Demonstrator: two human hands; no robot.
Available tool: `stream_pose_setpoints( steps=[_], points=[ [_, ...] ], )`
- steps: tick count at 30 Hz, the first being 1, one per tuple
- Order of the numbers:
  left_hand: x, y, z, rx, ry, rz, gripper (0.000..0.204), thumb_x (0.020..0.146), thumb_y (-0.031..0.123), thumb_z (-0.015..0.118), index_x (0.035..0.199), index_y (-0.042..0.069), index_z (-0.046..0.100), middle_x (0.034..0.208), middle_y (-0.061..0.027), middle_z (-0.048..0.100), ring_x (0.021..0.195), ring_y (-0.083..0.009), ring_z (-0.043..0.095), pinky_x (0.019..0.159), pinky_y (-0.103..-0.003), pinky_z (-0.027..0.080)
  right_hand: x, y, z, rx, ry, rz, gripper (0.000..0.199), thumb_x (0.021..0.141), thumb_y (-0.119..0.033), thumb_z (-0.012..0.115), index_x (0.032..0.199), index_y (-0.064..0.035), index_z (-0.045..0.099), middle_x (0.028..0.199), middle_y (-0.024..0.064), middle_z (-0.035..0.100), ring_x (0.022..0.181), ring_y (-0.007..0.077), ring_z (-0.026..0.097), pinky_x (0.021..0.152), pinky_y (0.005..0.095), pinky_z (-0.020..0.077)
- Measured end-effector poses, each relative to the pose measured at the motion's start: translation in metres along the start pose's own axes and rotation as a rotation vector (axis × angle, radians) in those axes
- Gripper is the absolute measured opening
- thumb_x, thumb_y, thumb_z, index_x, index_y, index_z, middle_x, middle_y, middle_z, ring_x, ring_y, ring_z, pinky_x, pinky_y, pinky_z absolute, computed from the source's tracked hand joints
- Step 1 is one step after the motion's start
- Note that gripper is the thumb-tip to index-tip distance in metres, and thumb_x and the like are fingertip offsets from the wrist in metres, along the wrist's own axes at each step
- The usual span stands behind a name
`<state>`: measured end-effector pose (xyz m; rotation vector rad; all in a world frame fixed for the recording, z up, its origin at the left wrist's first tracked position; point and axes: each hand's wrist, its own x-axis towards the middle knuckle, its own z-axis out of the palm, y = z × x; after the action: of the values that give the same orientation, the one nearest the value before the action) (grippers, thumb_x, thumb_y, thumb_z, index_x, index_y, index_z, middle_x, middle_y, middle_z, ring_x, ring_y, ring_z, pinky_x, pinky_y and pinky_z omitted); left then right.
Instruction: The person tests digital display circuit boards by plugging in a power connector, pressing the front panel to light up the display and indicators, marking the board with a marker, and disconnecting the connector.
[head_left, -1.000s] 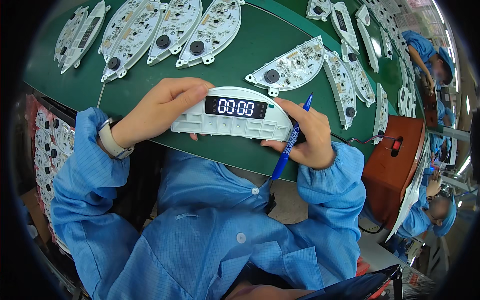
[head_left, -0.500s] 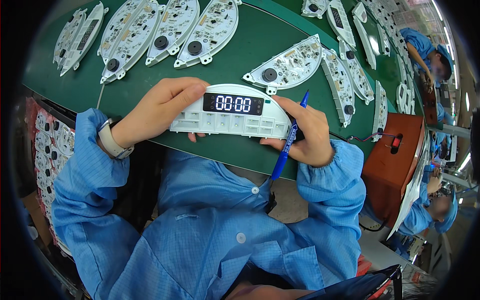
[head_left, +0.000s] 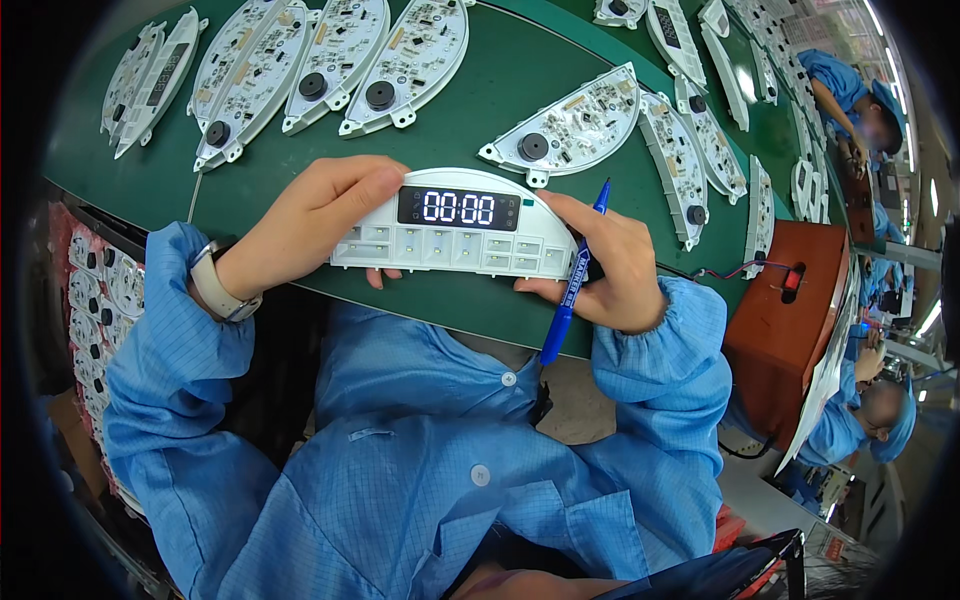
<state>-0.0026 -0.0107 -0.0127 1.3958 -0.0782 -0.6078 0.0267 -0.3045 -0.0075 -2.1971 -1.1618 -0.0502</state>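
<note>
Remotely, I am pinching the ends of a white display module [head_left: 450,235] with left hand [head_left: 315,218] and right hand [head_left: 617,258] near the table's [head_left: 505,70] front edge, the right holding a blue marker [head_left: 565,305]

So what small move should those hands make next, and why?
Perhaps tilt the white panel slightly to inspect its display: that is lit, and the left hand and right hand hold its two ends, so tilting should be easy.

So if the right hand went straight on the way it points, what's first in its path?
For the right hand, the white panel it already holds; beyond, perhaps the nearest circuit board, though depth is unclear.
</note>
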Motion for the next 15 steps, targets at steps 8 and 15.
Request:
stream_pose_setpoints(
  steps=[8,15],
  points=[
    [0.001,-0.003,0.000,-0.007,-0.044,0.019,0.032,0.102,0.021,0.039,0.112,-0.005,0.052,0.088,-0.0126,0.064,0.065,-0.0163,0.065,0.052,-0.026,0.054,-0.003,0.000,-0.007,0.003,-0.022,-0.001,0.082,0.059,-0.047,0.082,0.119,0.0026,0.056,0.096,0.0161,0.067,0.077,0.0300,0.066,0.068,0.0339,0.0517],
    [0.004,-0.007,0.001,0.074,0.026,0.061,0.036,0.102,0.024,0.036,0.117,-0.005,0.050,0.083,-0.0144,0.064,0.063,-0.0195,0.064,0.049,-0.027,0.052,-0.005,0.020,-0.002,0.139,0.371,0.088,0.029,0.083,-0.001,0.058,0.112,0.0016,0.057,0.085,0.0156,0.067,0.073,0.0245,0.068,0.064,0.0312,0.0542]
  ],
)
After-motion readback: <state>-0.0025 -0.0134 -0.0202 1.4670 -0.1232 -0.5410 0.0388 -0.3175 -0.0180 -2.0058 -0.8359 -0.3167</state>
